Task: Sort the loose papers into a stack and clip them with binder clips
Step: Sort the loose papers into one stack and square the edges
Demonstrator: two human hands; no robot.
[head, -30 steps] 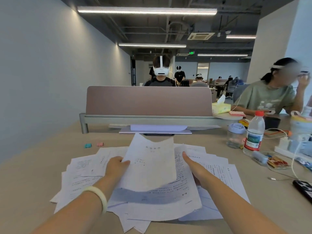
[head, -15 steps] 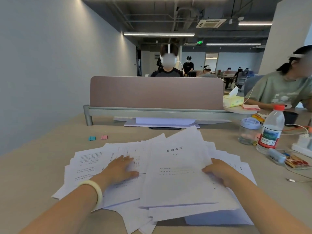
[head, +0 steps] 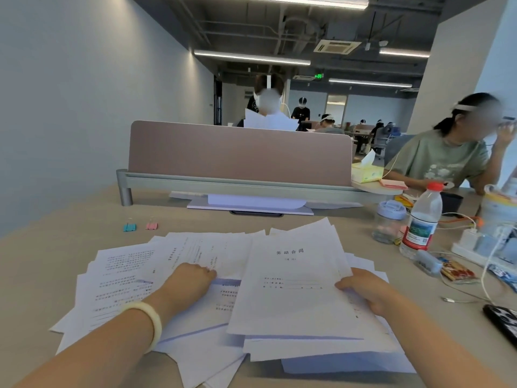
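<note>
The loose white printed paper sheets (head: 126, 278) lie fanned out and overlapping on the pale beige wooden surface (head: 39, 275) right in front of me, not yet squared into a stack. My left grip (head: 190, 284), with a pale jade-coloured bangle (head: 152, 323) on its wrist, rests flat on the left part of the spread, fingers straight and pressing down, holding nothing. My right grip (head: 363, 292) pinches the right edge of a white title sheet (head: 291, 292) with a short printed heading, thumb on top and fingers curled beneath; this sheet lies over the right side of the pile, tilted slightly. The two small binder clips, a teal binder clip (head: 129, 227) and a pink binder clip (head: 151, 226), sit side by side on the surface beyond the papers to the left, apart from the sheets and untouched. To the right stand a clear plastic water bottle with a red cap (head: 422, 222) and, just beside it, a clear jar with a light blue lid (head: 390, 222).
</note>
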